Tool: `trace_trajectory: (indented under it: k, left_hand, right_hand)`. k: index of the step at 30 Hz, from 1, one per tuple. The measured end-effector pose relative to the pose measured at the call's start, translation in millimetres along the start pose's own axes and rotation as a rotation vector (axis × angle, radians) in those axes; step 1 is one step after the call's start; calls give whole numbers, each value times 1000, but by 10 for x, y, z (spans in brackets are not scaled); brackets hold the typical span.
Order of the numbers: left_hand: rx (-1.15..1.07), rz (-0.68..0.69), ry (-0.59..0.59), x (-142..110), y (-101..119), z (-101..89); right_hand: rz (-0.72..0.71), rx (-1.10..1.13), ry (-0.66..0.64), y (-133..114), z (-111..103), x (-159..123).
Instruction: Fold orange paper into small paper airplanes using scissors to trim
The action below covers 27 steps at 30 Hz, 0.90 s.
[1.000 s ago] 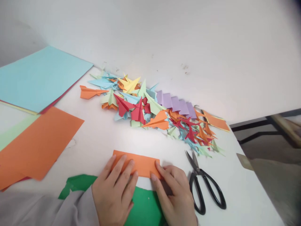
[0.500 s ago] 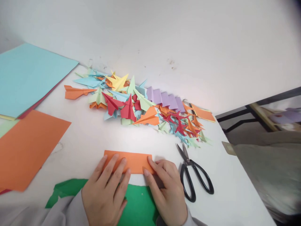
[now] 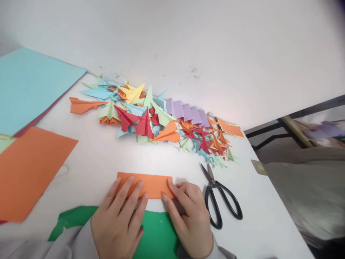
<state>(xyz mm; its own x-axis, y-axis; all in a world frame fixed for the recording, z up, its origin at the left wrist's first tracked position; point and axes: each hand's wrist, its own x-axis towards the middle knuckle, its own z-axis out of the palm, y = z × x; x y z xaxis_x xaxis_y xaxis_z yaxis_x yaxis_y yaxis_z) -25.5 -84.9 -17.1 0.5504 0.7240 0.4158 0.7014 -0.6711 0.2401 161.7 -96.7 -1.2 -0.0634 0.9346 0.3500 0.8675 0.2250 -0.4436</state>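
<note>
On the bench (image 3: 102,154), just beyond green paper (image 3: 159,230): orange paper strip (image 3: 155,187), flat; probably light, fairly stiff, easily creased. Left grip (image 3: 115,225): fingers spread, pressing down. Right grip (image 3: 192,219): thumb and forefinger at right end; cannot tell if clamped. Best held by short ends.

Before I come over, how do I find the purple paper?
On the white table, find the long heap of little folded papers by the wall. Look at its back edge, right of the yellow star-like one. The purple paper has zigzag folds, and nothing else in the heap is purple.
</note>
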Motion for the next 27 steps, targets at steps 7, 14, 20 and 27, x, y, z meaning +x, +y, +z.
trace_trajectory:
  k: [7,14,20,27]
  left_hand:
    - [0,5,48,-13,-3,21]
    - [-11,10,37,-30,-13,41]
    - [0,22,27,-22,-13,30]
    - [3,30,32,-10,-21,12]
  right_hand:
    - [4,8,27,6,9,0]
    - [17,4,29,-14,4,6]
    - [21,12,21,-13,0,8]
    - [27,36,34,-1,0,8]
